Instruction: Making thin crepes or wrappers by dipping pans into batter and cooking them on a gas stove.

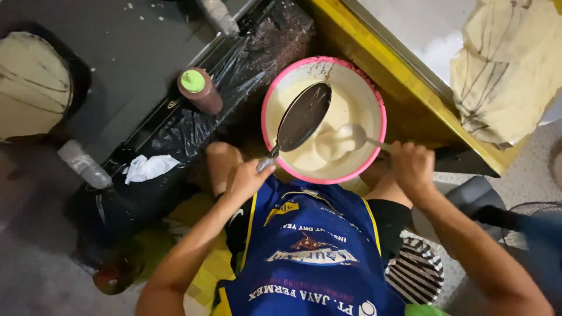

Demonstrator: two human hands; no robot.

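Ladling batter toward a small dark pan

Left hand (pixel 249 175) grips the pan (pixel 302 116) over the pink bowl (pixel 383 131) at twelve o'clock; right hand (pixel 411 165) clenches a loaded ladle (pixel 342 139) — pan unfilled, bowl well stocked.

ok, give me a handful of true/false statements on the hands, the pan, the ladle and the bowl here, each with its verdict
1. The left hand holds a small dark pan over the bowl. True.
2. The right hand holds a whisk. False: it grips a ladle coated in pale batter.
3. The bowl has a pink rim. True.
4. The bottle beside the bowl has a red cap. False: its cap is green.
5. The bowl is empty. False: it holds pale batter.
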